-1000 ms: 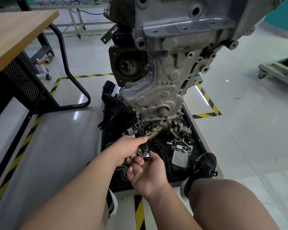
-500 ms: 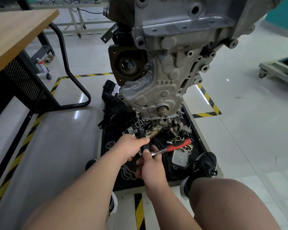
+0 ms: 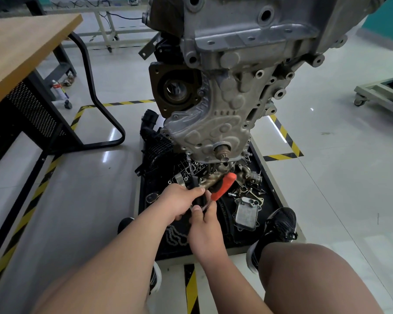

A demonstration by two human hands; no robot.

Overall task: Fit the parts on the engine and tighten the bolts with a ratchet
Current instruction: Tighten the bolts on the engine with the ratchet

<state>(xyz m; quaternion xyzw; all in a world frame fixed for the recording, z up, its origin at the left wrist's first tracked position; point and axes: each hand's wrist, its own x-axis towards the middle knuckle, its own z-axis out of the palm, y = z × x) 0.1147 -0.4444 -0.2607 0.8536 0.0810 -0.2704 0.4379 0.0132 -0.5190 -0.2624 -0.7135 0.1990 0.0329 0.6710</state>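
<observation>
Head view, single entry.

- Left hand (image 3: 177,203): fingers curled tight round the black handle of a slim driver (image 3: 194,184), thumb laid across the top.
- Driver: the steel shaft rises from the handle to the lower left edge of the timing cover (image 3: 209,128). Whether the tip is seated on a bolt cannot be told.
- Right hand (image 3: 205,230): just below and touching the left. Thumb and fingers pinch the bare metal shank of the ratchet (image 3: 222,185).
- Ratchet: the orange handle sticks up and to the right, clear of the hand, above the loose parts. The head end is hidden between the two hands.
- Engine (image 3: 247,64): grey cast block, raised above the floor and filling the upper middle. The crankshaft end (image 3: 222,152) protrudes at the foot of the timing cover.
- Tray (image 3: 269,201): black, on the floor directly under the engine.
  - Finned oil cooler (image 3: 247,211), lying flat to the right of the hands.
  - Bronze-coloured manifold (image 3: 210,181), behind the ratchet handle.
  - Length of chain (image 3: 176,234), near the front left.
  - Small bolts and brackets, heaped at the back.
- Black ribbed plastic housing (image 3: 156,141): leans at the tray's left rear.
- Wooden-topped table (image 3: 21,48): stands well to the left.
- Black shoe (image 3: 279,225): rests on the tray's right front corner.
</observation>
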